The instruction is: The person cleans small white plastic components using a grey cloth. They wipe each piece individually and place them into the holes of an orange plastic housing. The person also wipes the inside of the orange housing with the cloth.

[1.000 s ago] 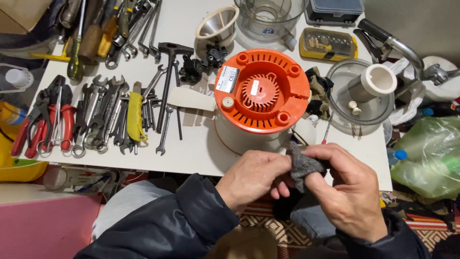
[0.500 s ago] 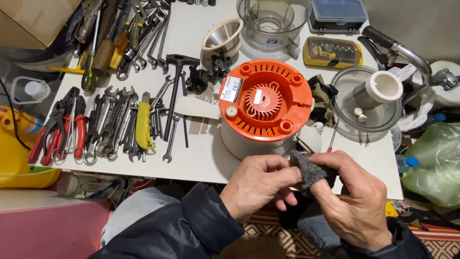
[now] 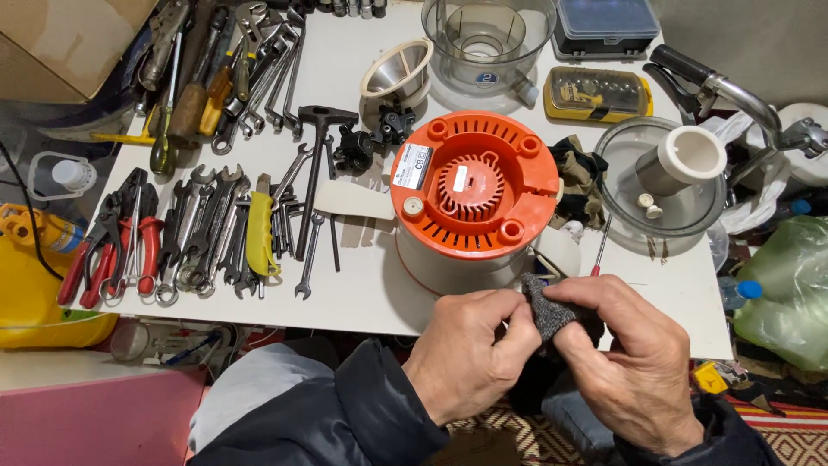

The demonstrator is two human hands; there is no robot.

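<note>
Both hands meet at the near edge of a white table (image 3: 362, 302). My left hand (image 3: 470, 349) and my right hand (image 3: 634, 358) pinch a small dark grey piece of cloth (image 3: 545, 312) between thumbs and fingers. Just beyond them an appliance base with an orange vented underside (image 3: 470, 185) and a white body stands upside down on the table. What the cloth may wrap is hidden.
Several wrenches (image 3: 207, 237), red-handled pliers (image 3: 108, 250), a yellow-handled knife (image 3: 259, 233) and a hammer (image 3: 315, 155) lie left. At the back are a metal strainer (image 3: 397, 69), clear bowl (image 3: 487, 39), yellow bit case (image 3: 599, 93) and clear lid with white tube (image 3: 668, 177). A green bag (image 3: 789, 289) sits right.
Both hands with the cloth have shifted slightly right and nearer the table edge. The head view has dropped a little, showing more of the table's back.
</note>
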